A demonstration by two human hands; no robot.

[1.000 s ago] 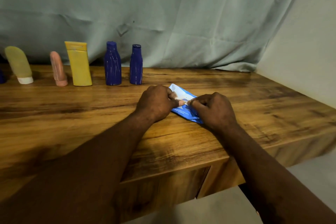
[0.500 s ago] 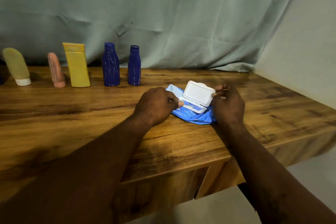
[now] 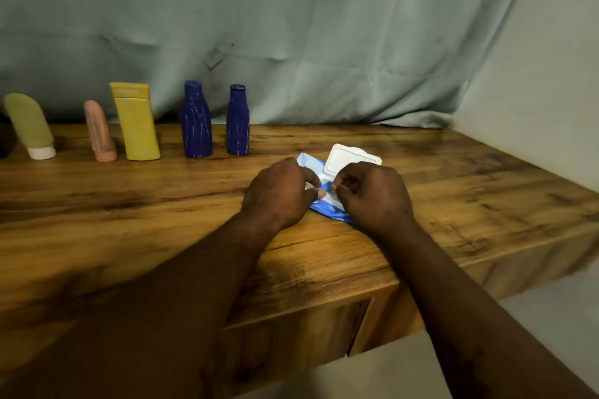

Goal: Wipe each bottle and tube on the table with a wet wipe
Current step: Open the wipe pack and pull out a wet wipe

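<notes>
Lying flat at frame centre on the wooden counter (image 3: 453,191): blue wet-wipe pack (image 3: 330,215), its white flip lid (image 3: 353,160) standing open and tilting toward the upper right. Resting on the pack's left end, left hand (image 3: 278,193), fingers curled and thumb pressing down near the opening. Hovering over the pack's right half, right hand (image 3: 372,196), fingertips drawn together at the opening; impossible to tell whether pinching a wipe, the contact point being hidden by the knuckles. Standing in a row along the counter's far edge, left of centre and well apart from the pack: olive tube (image 3: 30,125) on a white cap, leaning left; pink tube (image 3: 99,131) on its cap; yellow tube (image 3: 136,121) with a flat top; larger dark blue bottle (image 3: 196,120); smaller dark blue bottle (image 3: 238,120) just beside it. Hanging behind the row, filling the upper frame: wrinkled pale green curtain (image 3: 291,26).
</notes>
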